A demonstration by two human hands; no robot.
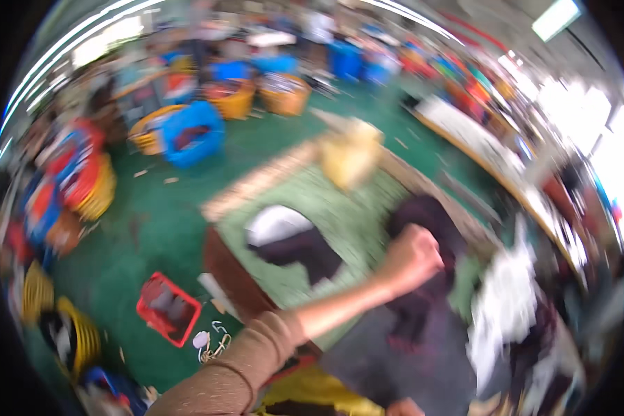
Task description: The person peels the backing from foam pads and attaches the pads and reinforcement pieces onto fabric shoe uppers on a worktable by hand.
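Observation:
My left hand (414,259), reaching across from the lower left in a pushed-up brown sleeve, is closed in a fist on a dark purple-black cloth (426,295). Part of that cloth bulges up beyond the fist. Only a bit of my right hand (403,408) shows at the lower edge, by a dark grey fabric sheet (402,353); its fingers are mostly hidden. A black-and-white cloth piece (295,249) lies on the green tabletop (357,236), left of my left hand. Motion blurs the whole view.
A yellowish block-like thing (351,156) stands at the table's far corner. White cloth (506,312) is heaped on the right. Left, on the green floor, are a red basket (143,308) and a blue tub (211,132). A long pale bench (464,132) runs along the right.

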